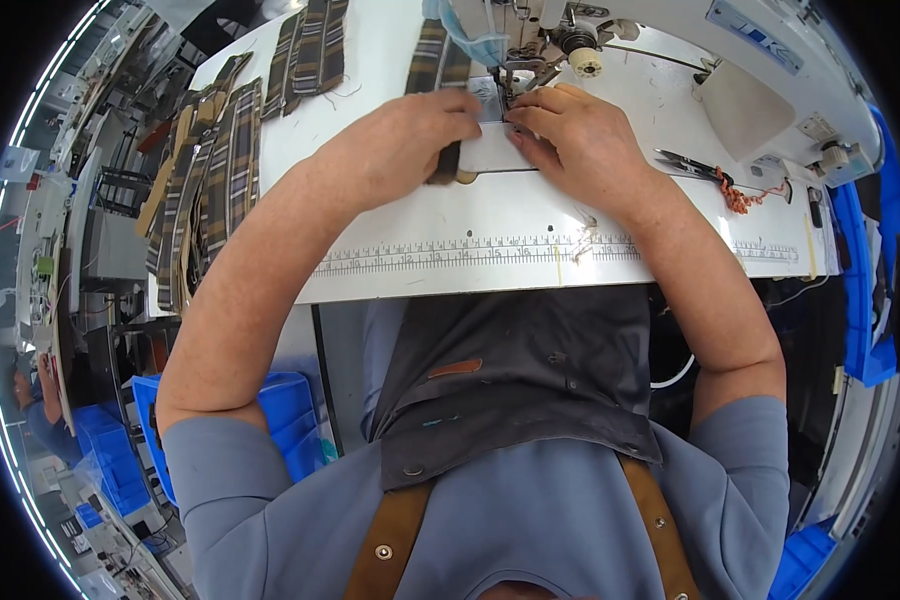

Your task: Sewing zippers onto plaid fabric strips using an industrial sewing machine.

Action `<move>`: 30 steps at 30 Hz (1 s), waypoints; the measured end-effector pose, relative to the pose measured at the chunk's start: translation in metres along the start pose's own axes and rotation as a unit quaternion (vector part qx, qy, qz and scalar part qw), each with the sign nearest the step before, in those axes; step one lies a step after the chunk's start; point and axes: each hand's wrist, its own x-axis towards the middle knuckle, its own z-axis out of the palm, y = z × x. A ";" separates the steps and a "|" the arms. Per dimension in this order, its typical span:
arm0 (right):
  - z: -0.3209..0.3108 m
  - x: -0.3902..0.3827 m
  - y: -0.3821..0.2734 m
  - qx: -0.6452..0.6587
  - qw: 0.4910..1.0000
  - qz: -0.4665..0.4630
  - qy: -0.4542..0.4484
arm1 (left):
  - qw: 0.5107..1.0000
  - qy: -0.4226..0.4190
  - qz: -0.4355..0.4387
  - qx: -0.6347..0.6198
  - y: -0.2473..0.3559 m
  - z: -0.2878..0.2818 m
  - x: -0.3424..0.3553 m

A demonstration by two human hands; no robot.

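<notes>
My left hand (pixel 405 145), slightly smeared by motion, is closed over a dark brown plaid fabric strip (pixel 438 62) left of the needle. The strip runs away from me under the hand, and its near end hangs below the fingers. My right hand (pixel 585 145) has its fingers bent together right beside the presser foot (pixel 510 85) of the white sewing machine (pixel 660 35). Whatever its fingertips hold is hidden or too small to name. A light blue face mask (pixel 475 40) hangs in front of the needle area.
More plaid strips (pixel 232 165) lie stacked at the table's left edge, others (pixel 310 55) farther back. Black scissors (pixel 688 162) and an orange coiled cord (pixel 740 197) rest to the right. A printed ruler (pixel 450 252) follows the front edge. Blue bins (pixel 295 410) stand below.
</notes>
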 end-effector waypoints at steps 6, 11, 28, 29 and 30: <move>-0.006 0.001 -0.005 0.019 1.000 0.003 -0.011 | 0.985 -0.151 -0.004 -0.080 0.024 -0.019 -0.016; -0.011 -0.001 -0.007 0.056 0.998 -0.020 0.015 | 0.984 -0.130 0.081 0.093 0.030 -0.020 -0.016; -0.017 0.004 -0.013 0.061 0.998 0.005 -0.004 | 0.989 0.106 0.095 -0.026 0.088 -0.143 -0.014; -0.018 0.002 -0.013 0.079 0.997 0.015 -0.006 | 0.976 0.181 0.084 -0.085 0.091 -0.145 -0.021; -0.014 0.000 -0.010 0.074 0.997 0.027 -0.014 | 0.954 0.255 0.067 -0.142 0.091 -0.147 -0.025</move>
